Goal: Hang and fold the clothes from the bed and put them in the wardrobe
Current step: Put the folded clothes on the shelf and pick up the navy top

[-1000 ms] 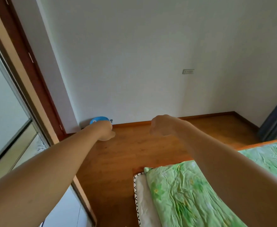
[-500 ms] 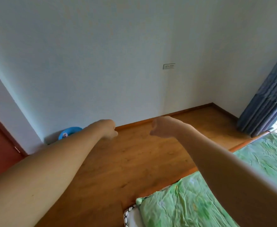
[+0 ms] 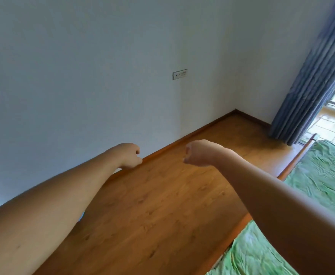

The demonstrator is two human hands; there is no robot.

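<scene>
Head view.

Left grip point(image 3: 130, 155): arm stretched forward over the floor point(image 3: 152, 205), fingers curled narrow into a fist, nothing held.

Right grip point(image 3: 199, 153): likewise stretched forward, level with the left grip and well apart from it, fingers and thumb curled in, nothing held.

Bed point(image 3: 325, 187): lower right, under the right forearm. Only a crumpled green sheet point(image 3: 261, 253) and a strip of wooden frame in view.

Clothes: none in view, neither in a grip nor on the visible part of the bed. Wardrobe: out of view.

Surroundings: white wall point(image 3: 83, 76) with a socket point(image 3: 180, 74); blue curtain point(image 3: 309, 80) at the right.

Progress, as a judgement: between garments. No count possible of items already hung or folded. Remaining, as far as shown: turn to the rest of the bed, check for clothes, pick up the next, hang or fold it, carry it to the wardrobe.
</scene>
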